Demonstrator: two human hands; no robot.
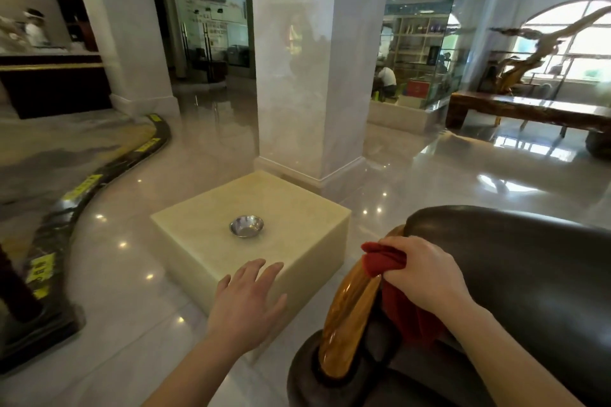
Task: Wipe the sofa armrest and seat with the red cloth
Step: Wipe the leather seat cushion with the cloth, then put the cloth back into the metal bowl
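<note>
- Red cloth bunched in right hand, fist closed on it, atop wooden armrest running 6-to-12 o'clock.
- Left hand flat, fingers spread, empty, hovering at 9 o'clock.

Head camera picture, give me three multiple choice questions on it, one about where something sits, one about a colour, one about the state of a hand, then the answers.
1. Where is the metal bowl?
A. on the pale stone block
B. on the sofa seat
C. on the floor

2. What colour is the cloth?
A. blue
B. red
C. white

3. What is the left hand doing?
A. gripping the cloth
B. holding the bowl
C. open, holding nothing

Answers:
1 A, the bowl rests on top of the stone block.
2 B, the cloth bunched at the wooden armrest is red.
3 C, its fingers are spread and empty; the right hand grips the cloth.
</note>
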